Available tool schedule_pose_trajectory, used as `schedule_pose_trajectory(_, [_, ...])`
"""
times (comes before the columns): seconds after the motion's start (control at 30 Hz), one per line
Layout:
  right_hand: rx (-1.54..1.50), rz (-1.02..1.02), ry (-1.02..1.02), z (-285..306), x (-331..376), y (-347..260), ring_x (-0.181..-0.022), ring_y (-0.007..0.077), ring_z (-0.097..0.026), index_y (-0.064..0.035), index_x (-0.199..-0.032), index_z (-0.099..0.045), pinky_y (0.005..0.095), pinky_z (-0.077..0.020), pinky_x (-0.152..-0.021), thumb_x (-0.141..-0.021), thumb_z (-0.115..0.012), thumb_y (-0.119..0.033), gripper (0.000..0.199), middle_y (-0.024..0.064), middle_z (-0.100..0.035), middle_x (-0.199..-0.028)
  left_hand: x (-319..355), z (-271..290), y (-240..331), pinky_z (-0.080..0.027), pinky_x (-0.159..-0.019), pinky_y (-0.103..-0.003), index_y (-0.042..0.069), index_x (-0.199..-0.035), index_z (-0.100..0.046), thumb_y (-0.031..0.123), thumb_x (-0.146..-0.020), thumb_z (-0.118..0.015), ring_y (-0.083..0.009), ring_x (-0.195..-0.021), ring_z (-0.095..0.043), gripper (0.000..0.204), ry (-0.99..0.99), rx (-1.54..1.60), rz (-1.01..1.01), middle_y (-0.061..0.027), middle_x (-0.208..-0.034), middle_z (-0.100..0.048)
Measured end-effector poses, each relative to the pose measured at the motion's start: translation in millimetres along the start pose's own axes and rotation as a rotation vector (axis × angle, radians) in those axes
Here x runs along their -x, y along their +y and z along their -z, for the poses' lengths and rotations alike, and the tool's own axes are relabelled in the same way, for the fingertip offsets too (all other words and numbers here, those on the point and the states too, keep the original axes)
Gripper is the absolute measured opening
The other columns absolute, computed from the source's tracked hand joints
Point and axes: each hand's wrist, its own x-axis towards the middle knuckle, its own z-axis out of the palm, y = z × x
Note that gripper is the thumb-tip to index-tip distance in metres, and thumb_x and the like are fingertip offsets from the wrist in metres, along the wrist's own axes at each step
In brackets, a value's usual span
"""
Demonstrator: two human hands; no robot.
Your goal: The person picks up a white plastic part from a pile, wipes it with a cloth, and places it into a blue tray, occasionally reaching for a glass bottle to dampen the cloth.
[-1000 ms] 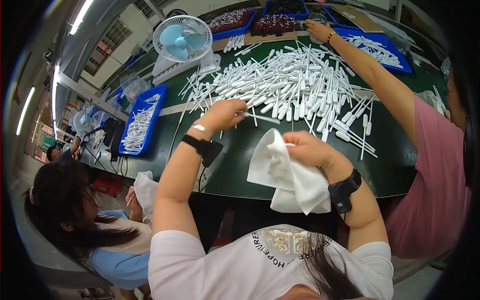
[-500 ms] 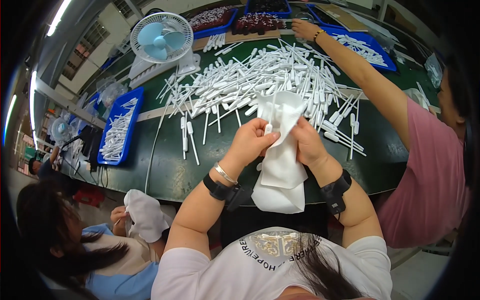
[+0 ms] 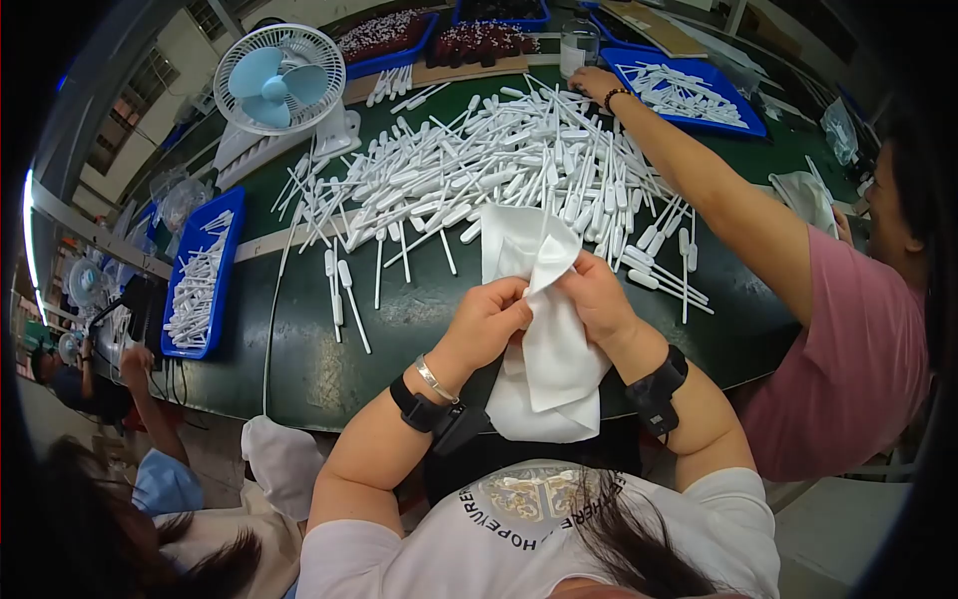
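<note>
A white cloth hangs in folds between my hands, its top end spread above my fingers and its lower end hanging by the table's near edge. My left hand is closed, pinching the cloth from the left side. From the right, my right hand also grips it, fingers curled into the folds. Whether something lies inside the cloth is hidden. Just beyond it spreads a heap of white plastic droppers, each with a thin stem and a wider bulb; several stick out over the dark green table.
A blue tray of droppers stands left, near a fan. Another blue tray lies far right, where a co-worker's arm reaches toward a clear jar. Another person sits at lower left with a white cloth.
The view has shifted slightly. The white dropper that showed at my left fingers is out of sight, and the cloth is more closed around my fingertips. The left co-worker's arm has risen toward the table.
</note>
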Motion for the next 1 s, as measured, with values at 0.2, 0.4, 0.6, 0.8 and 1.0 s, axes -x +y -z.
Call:
schedule_pose_trajectory(0.2, [-0.309, 0.026, 0.028, 16.9, -9.5, 7.0, -0.081, 0.0175, -0.057, 0.0006, -0.104, -0.051, 0.0284, -0.0459, -0.073, -0.087, -0.035, -0.015, 0.028, 0.0091, -0.057, -0.094, -1.6, 3.5, 5.0, -0.039, -0.046, -0.018, 0.001, -0.082, -0.056, 0.017, -0.084, -0.050, -0.0060, -0.050, -0.049, 0.017, -0.004, 0.154, 0.046, -0.0024, -0.067, -0.056])
schedule_pose_trajectory(0.4, [-0.577, 0.013, -0.011, -0.6, -4.7, -9.9, -0.084, 0.0202, -0.057, 0.0017, -0.105, -0.050, 0.0298, -0.0455, -0.075, -0.088, -0.033, -0.019, 0.032, 0.0113, -0.057, -0.097, -2.4, 11.1, -2.6, -0.039, -0.045, -0.017, 0.002, -0.084, -0.055, 0.019, -0.084, -0.050, -0.0068, -0.049, -0.049, 0.018, 0.022, 0.210, 0.030, -0.0039, -0.067, -0.057])
schedule_pose_trajectory(0.6, [-0.212, -0.246, -0.194, 15.6, -8.0, 5.5, -0.082, 0.0194, -0.058, 0.0013, -0.103, -0.051, 0.0294, -0.0472, -0.074, -0.087, -0.038, -0.019, 0.029, 0.0118, -0.058, -0.094, -1.7, 8.4, 0.4, -0.039, -0.044, -0.017, 0.003, -0.082, -0.056, 0.022, -0.084, -0.051, -0.0053, -0.048, -0.049, 0.020, 0.023, 0.234, 0.025, -0.0017, -0.066, -0.056])
schedule_pose_trajectory(0.8, [-0.246, -0.208, -0.123, 6.6, -5.0, 0.6, -0.079, 0.0191, -0.059, 0.0030, -0.103, -0.051, 0.0300, -0.0489, -0.069, -0.084, -0.044, -0.013, 0.026, 0.0119, -0.058, -0.094, -3.7, 2.7, -2.8, -0.039, -0.045, -0.017, 0.002, -0.082, -0.056, 0.020, -0.084, -0.051, -0.0047, -0.050, -0.049, 0.019, 0.097, 0.161, 0.014, 0.0003, -0.065, -0.055])
schedule_pose_trajectory(1.0, [-0.095, 0.051, -0.013, -4.4, 3.1, -1.6, -0.082, 0.0146, -0.057, 0.0008, -0.103, -0.051, 0.0266, -0.0457, -0.074, -0.083, -0.046, -0.009, 0.023, 0.0079, -0.058, -0.094, -0.7, -5.5, -4.1, -0.042, -0.049, -0.021, 0.001, -0.085, -0.055, 0.016, -0.084, -0.051, -0.0078, -0.055, -0.053, 0.016, 0.139, 0.015, 0.007, -0.0021, -0.068, -0.058])
